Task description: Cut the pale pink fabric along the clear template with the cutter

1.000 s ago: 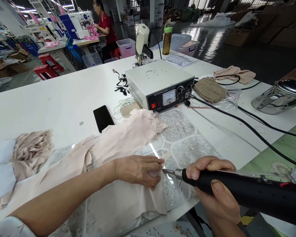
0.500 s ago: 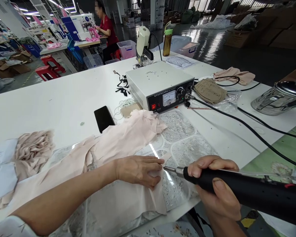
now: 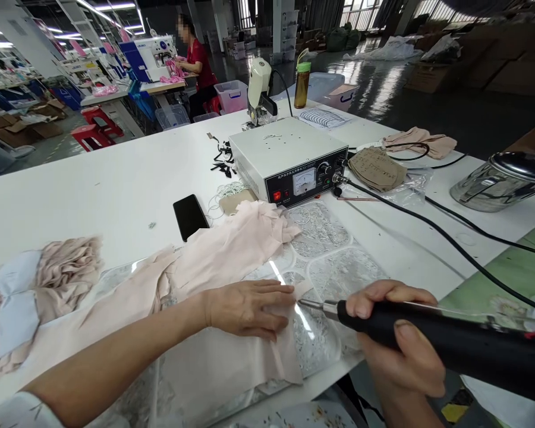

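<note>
My left hand lies flat, fingers stretched out, on a pale pink piece of fabric, close to its right edge. In my right hand is a black ultrasonic hand tool, gripped around its thick barrel. Its thin metal tip points left and sits at the fabric's edge, just beyond my left fingertips. Whether the tip touches the cloth is hard to tell. Beneath the fabric is a clear patterned mat. More pink fabric is heaped just behind my left hand.
A control box with a dial stands behind the mat, a black cable running from it to the right. Around it are a phone, bundled fabric, brown pattern pieces, a steel pot and a bottle. A person sews farther back.
The tool and my right hand have shifted slightly right, the tip drawing a little away from my left fingers. My left fingers lie somewhat straighter. The camera view has moved slightly.
</note>
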